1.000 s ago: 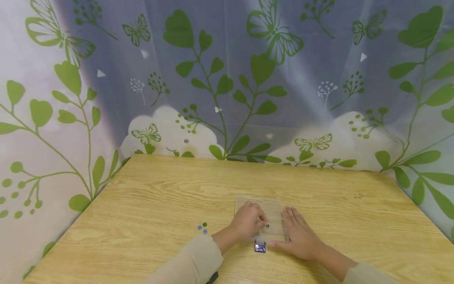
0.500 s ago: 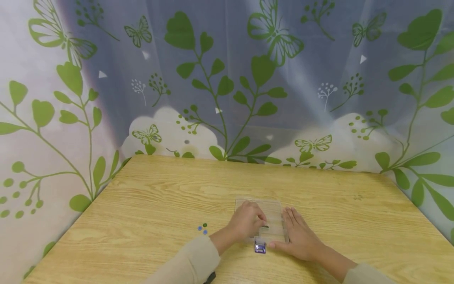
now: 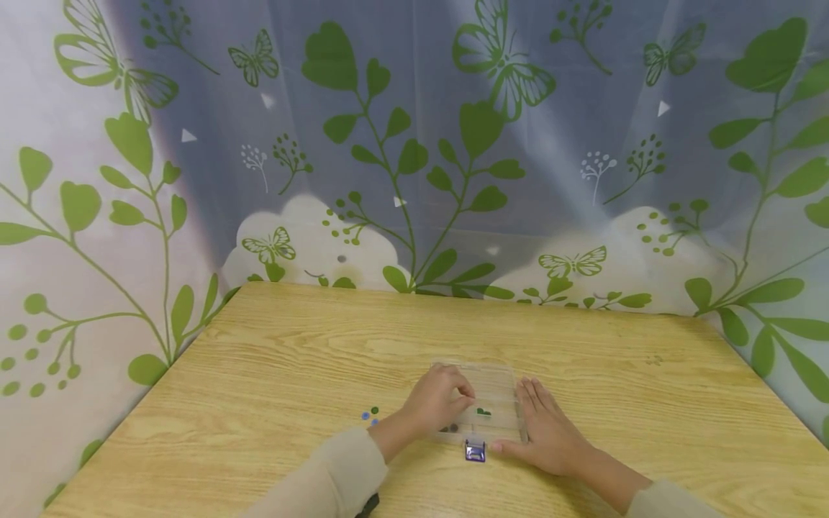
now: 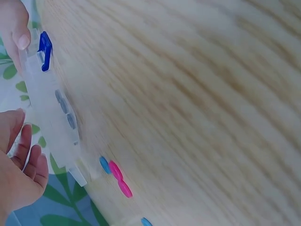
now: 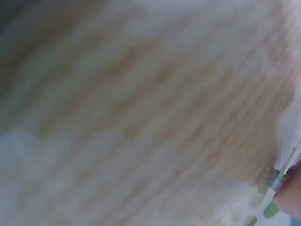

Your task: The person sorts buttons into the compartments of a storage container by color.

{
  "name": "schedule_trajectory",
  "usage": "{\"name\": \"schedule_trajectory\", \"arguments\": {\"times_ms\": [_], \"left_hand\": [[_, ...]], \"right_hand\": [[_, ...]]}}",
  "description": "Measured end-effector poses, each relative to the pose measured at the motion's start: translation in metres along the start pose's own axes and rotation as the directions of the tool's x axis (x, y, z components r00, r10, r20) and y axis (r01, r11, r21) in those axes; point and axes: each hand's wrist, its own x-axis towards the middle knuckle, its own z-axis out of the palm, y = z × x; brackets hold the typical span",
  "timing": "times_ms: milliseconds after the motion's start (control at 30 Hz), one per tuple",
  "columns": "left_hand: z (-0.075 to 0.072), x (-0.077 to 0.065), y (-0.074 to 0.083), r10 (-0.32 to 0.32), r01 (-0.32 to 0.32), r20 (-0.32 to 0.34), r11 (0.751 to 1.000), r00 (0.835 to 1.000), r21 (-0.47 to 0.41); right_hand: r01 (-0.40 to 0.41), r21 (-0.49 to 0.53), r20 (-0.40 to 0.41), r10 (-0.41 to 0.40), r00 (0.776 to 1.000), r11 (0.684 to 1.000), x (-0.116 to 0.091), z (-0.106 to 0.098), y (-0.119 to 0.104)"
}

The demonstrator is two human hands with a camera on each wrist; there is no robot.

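Left hand (image 3: 438,403), loosely curled, hovers empty over a clear box (image 3: 500,388); right hand (image 3: 552,435), straight-fingered, alongside.

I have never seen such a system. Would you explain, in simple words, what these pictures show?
There is no machine, only a person's left hand and right hand, both bare. The wide view comes from a camera worn on the head. The others come from the left wrist and the right wrist, the latter mostly blurred. On the wooden table lies a clear box with a blue latch and small pieces inside. A few small discs lie to the box's left. The left hand is above the box, seemingly holding nothing; the right hand is stretched along its right side, nothing visible in it.
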Motion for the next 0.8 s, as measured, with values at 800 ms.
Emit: {"name": "schedule_trajectory", "arguments": {"times_ms": [800], "left_hand": [[-0.009,-0.014,-0.015,-0.06,0.062,0.023,0.994,0.998,-0.095]], "right_hand": [[0.0,-0.009,-0.002,-0.001,1.0,1.0,0.0,0.0,0.0]]}}
